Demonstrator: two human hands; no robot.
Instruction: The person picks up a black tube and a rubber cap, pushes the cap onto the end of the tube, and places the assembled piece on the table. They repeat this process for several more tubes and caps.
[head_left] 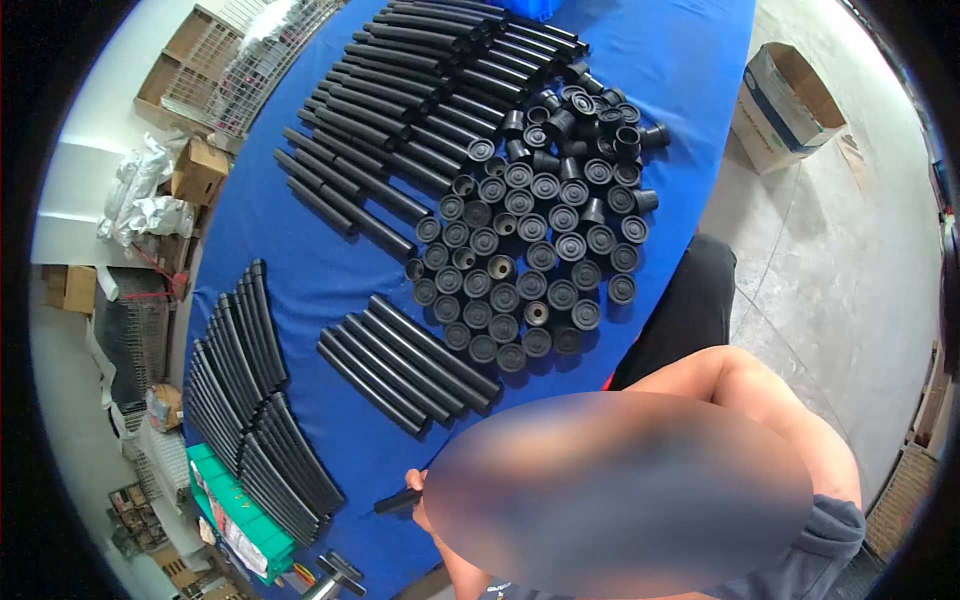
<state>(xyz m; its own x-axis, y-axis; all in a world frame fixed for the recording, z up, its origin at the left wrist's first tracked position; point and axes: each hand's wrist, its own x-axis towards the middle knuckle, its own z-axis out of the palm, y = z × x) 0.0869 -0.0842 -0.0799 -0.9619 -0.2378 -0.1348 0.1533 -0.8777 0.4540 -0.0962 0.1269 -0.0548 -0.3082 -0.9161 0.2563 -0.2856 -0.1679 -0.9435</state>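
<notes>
**Tubes and caps on blue table, 1 tube end in hand**

Writing: none legible. Green box (240, 520) at the table's near left edge carries a printed label, too small to read. Cardboard box (785, 100) on the floor at far right has blue print on its side, also unreadable.

Left to right:
- Room's left margin: wire racks (235, 65), brown cartons (198, 170), white plastic bags (140, 195), clutter on a pale floor.
- Table (300, 270), covered in bright blue cloth, runs from near left to far right.
- Curved black tubes (245, 390) in 2 fanned stacks at the table's left edge, just above the green box.
- Short row of straight black tubes (405, 365) lying side by side, mid-table.
- Long rows of straight black tubes (400, 110) toward the far end.
- Cluster of round black caps (530, 240), mostly upright and touching, right of the tubes; a looser heap at its far end.
- Right: grey concrete floor (850, 260).

Hands: 1 hand (418, 500), near the bottom centre, meets the end of a black tube (397, 500) lying on the cloth just below the short row. A blurred patch covers most of it; which hand it is, and whether its fingers close on the tube, cannot be told. Other hand hidden. A bare forearm (760, 400) and dark sleeve (810, 550) show at lower right.
</notes>
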